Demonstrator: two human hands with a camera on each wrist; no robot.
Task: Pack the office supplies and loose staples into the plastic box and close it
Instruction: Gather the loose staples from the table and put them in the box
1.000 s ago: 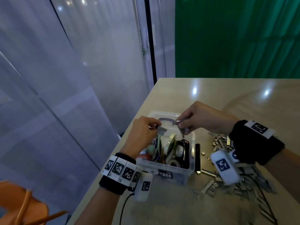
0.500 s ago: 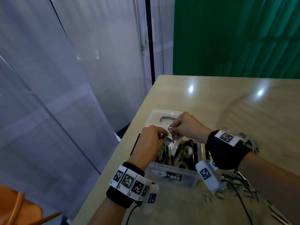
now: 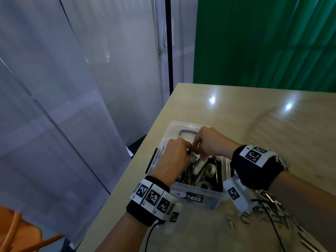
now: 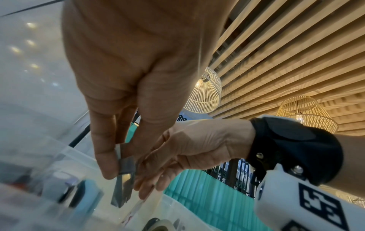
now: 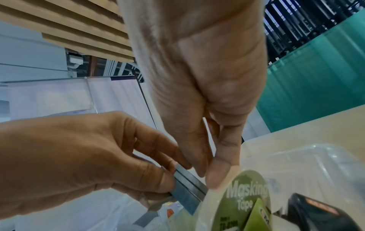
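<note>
The clear plastic box [image 3: 209, 194] stands open near the table's left edge, holding a masking tape roll [image 3: 197, 165] and a black tape dispenser [image 3: 212, 171]. Both hands meet just above its far left part. My left hand [image 3: 187, 151] pinches a few grey staple strips [image 4: 126, 168], which point down into the box. My right hand [image 3: 197, 151] pinches the same staple strips [image 5: 187, 184] at their upper edge with thumb and forefinger, right beside the masking tape roll [image 5: 242, 200]. Loose staples [image 3: 263, 211] lie scattered on the table right of the box.
The clear lid [image 3: 174, 127] with a blue handle lies just behind the box. The table's left edge [image 3: 134, 164] runs close to the box, with a glass wall beyond. An orange chair [image 3: 18, 233] is at the lower left.
Both hands have come closer together and sunk lower over the box, with the staple strips between them. My right wrist has moved left, away from the staple pile.
</note>
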